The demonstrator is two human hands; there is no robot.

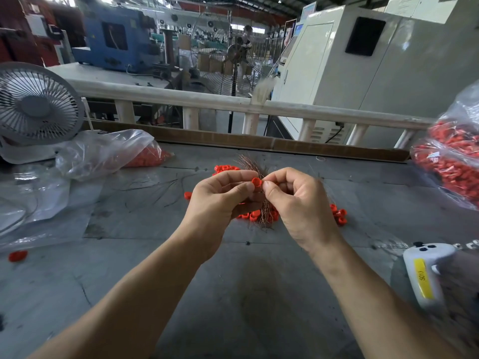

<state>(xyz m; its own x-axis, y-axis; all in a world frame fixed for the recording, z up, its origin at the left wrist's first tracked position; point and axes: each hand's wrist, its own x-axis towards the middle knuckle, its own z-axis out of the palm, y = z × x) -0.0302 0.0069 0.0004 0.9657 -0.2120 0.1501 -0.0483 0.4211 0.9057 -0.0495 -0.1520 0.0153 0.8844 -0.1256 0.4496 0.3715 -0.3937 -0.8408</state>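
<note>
A: Entry, largest first. The desk (259, 294) is a grey sheet surface, scuffed and stained, with a brown board along its far edge.

B: Next in size?

A: A grey fan (36, 104) with a round ribbed grille stands at far left, cut off by the frame. There are two crinkled clear plastic bags of red parts. The left bag (103, 151) is slumped on the desk and the right bag (451, 156) is cut off at the edge. A white plastic controller (425, 273) with a yellow label lies near right.

B: And the hands?

A: They are raised over mid-desk, close together. The left hand (217, 200) pinches a small round red cap (256, 181) between thumb and forefinger. The right hand (298, 200) has its fingers curled, and its thumb and forefinger close on the same cap from the other side.

B: Is there wire?

A: A copper wire bundle (267, 212) of thin, frayed strands fans out above and below the hands.

B: Anything smaller?

A: Loose red caps (338, 215) lie on the desk beneath the hands, and a lone cap (18, 256) lies far left.

B: What can't you make out?

A: The middle of the bundle is hidden behind the fingers, so I cannot tell which hand carries it. Any single strand at the cap is too fine to make out.
</note>
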